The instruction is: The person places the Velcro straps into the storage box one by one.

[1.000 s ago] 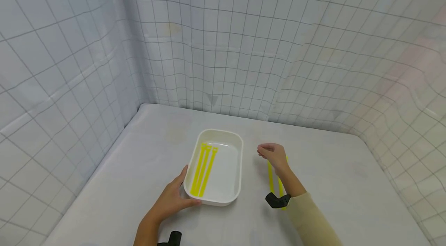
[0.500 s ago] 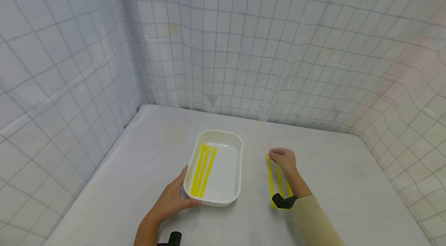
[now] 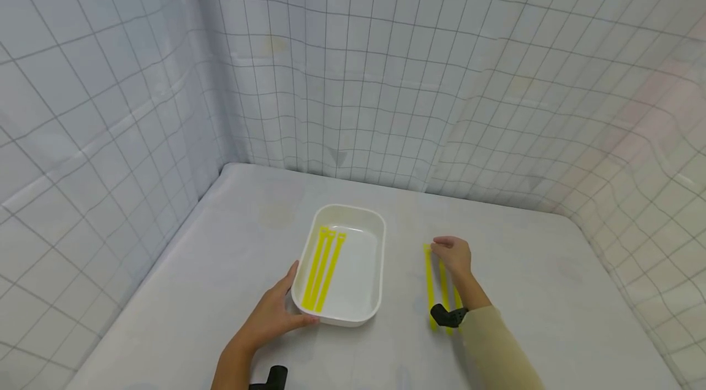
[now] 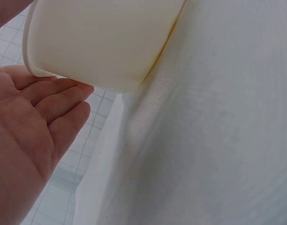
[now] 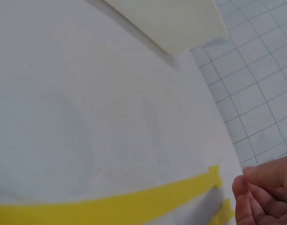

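A white rectangular tray [image 3: 363, 282] with rounded corners lies on the table. Inside, along its left side, are three yellow cable straps [image 3: 325, 267] with wider slotted ends. My left hand [image 3: 271, 318] holds the tray's near left corner, thumb at the front and fingers along the left wall; the left wrist view shows those fingers [image 4: 64, 101] under the rim. To the right, more yellow straps [image 3: 429, 282] lie side by side. My right hand [image 3: 453, 257] is over their far ends, thumb and forefinger together. Nothing shows between its fingertips [image 5: 241, 185]; the left strap's end lies just apart from them.
A white cloth covers the table [image 3: 265, 218]. Grid-patterned curtains [image 3: 353, 71] stand behind it and along both sides. Black wrist cameras [image 3: 447, 316] sit on both wrists. The tray's wall [image 5: 181, 23] rises at the top of the right wrist view.
My right hand has moved right and slightly nearer, from beside the tray to the straps' far ends, uncovering the left strap. My left hand and the tray have stayed put.
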A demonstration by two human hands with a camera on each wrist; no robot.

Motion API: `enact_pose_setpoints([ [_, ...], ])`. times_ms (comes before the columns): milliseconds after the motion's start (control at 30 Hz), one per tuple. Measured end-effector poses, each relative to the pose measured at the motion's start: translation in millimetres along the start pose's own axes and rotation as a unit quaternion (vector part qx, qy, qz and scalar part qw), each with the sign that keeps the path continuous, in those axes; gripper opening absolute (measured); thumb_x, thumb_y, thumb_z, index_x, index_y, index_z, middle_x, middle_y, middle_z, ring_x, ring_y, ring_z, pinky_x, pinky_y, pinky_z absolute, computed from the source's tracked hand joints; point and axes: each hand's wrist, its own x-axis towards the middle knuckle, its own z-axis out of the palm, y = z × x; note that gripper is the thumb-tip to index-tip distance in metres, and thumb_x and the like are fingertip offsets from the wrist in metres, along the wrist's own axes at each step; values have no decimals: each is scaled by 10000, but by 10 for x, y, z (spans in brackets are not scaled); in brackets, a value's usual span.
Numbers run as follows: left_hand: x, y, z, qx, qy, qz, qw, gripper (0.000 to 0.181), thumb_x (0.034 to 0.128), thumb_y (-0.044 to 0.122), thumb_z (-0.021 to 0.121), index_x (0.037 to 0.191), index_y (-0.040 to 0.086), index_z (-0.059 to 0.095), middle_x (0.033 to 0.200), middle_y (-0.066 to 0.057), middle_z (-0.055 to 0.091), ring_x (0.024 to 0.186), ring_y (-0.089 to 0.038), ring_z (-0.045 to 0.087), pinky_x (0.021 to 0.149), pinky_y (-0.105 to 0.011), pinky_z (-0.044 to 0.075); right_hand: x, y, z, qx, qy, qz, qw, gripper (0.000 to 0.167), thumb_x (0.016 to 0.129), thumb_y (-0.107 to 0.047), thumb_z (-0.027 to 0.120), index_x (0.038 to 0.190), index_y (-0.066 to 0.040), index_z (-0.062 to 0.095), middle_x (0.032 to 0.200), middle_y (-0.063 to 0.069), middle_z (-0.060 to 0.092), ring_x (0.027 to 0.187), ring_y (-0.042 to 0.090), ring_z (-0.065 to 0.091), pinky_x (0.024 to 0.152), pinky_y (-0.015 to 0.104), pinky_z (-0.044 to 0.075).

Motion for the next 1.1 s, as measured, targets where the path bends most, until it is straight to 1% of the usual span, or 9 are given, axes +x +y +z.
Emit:
enact_pose_setpoints([
  [167,-9,-15,2,-5,11,20,10000,1160,583,446,838,1461,45,196,1449,-161,303,1308,-350,288,1022,-543,262,56,58,32,-149,304,-250,9991,208,854,-88,603,1006,43,654,979,189,639,896,304,578,773,399,482],
  [200,-10,-16,2,0,13,19,10000,1160,583,447,838,1461,45,196,1449,-161,303,1307,-350,289,1022,-541,264,60,54,37,-190,364,-289,9987,195,850,-87,608,986,44,657,953,183,642,870,299,584,745,385,492],
  [333,-12,-17,-1,-15,16,-9,10000,1169,575,453,840,1461,45,196,1454,-155,294,1311,-348,282,1023,-542,262,86,40,53,-296,407,-312,9982,184,852,-77,606,973,55,650,938,186,634,846,295,578,727,381,493],
  [433,-12,-14,-4,-18,10,-26,10000,1172,574,455,840,1462,45,195,1454,-156,294,1310,-351,282,1021,-545,263,125,48,76,-457,330,-232,9981,205,854,-81,602,1002,53,646,962,193,631,866,296,577,742,383,486],
  [533,-13,-8,-7,-17,-6,-50,10000,1170,576,453,839,1463,47,192,1454,-158,292,1310,-354,281,1020,-548,262,163,85,97,-680,257,-238,9971,218,832,-82,625,1003,51,647,939,182,641,851,292,590,731,374,491],
  [633,-14,-3,-6,-38,-9,-37,10000,1167,579,450,839,1462,46,193,1454,-158,291,1310,-354,280,1020,-550,259,176,106,113,-848,201,-240,9959,226,821,-95,652,1001,42,648,916,163,644,822,271,593,675,314,493],
  [767,-16,3,4,-74,0,-17,10000,1164,579,444,841,1461,45,196,1455,-155,289,1313,-349,275,1024,-548,255,183,108,118,-931,125,-181,9954,248,824,-130,677,1010,32,649,930,159,641,818,260,590,678,302,492],
  [933,-10,0,9,-36,20,-37,10000,1166,575,449,841,1460,44,200,1456,-153,288,1312,-353,277,1021,-547,259,186,100,114,-1052,41,-205,9942,251,811,-128,694,994,39,655,936,162,647,834,273,595,739,369,499],
  [1100,-13,3,5,-64,36,-16,10000,1163,575,439,843,1459,42,201,1458,-151,283,1313,-354,272,1023,-550,253,203,89,105,-1121,-87,-271,9933,250,787,-100,713,975,56,662,918,161,651,826,279,598,721,368,504],
])
